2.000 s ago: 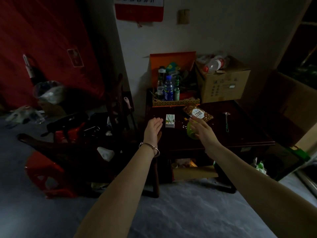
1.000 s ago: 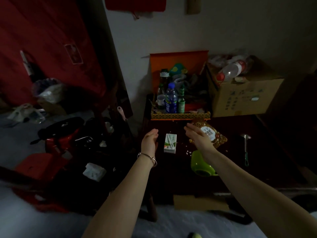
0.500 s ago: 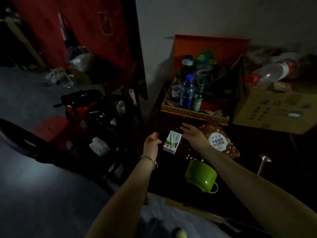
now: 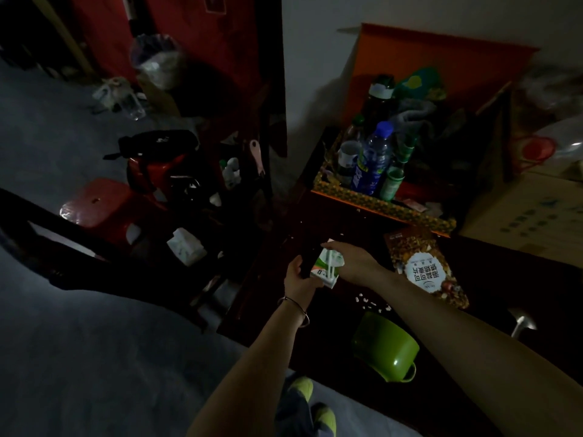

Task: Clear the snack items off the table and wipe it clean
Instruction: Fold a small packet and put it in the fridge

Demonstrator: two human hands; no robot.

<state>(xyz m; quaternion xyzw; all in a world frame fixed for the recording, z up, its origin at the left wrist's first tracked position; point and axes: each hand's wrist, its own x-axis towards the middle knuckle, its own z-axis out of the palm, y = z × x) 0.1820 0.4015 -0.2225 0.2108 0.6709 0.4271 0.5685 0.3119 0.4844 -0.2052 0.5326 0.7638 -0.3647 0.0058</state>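
Note:
A small white and green carton is tilted at the left edge of the dark table. My left hand grips it from the left and below, thumb raised along its side. My right hand reaches in from the right, its straight fingers lying across the carton's top; its thumb is hidden. To the right of the carton a snack bag lies flat on the table. Pale crumbs are scattered under my right forearm. A green cup stands near the front edge.
A patterned box of bottles and a cardboard box fill the back of the table. A metal spoon lies at the right. Left of the table stand a dark chair, red stools and floor clutter.
The view has moved closer and down. The carton has shifted to the table's left edge and tilted up, and my left hand has taken hold of it under my right hand's fingers.

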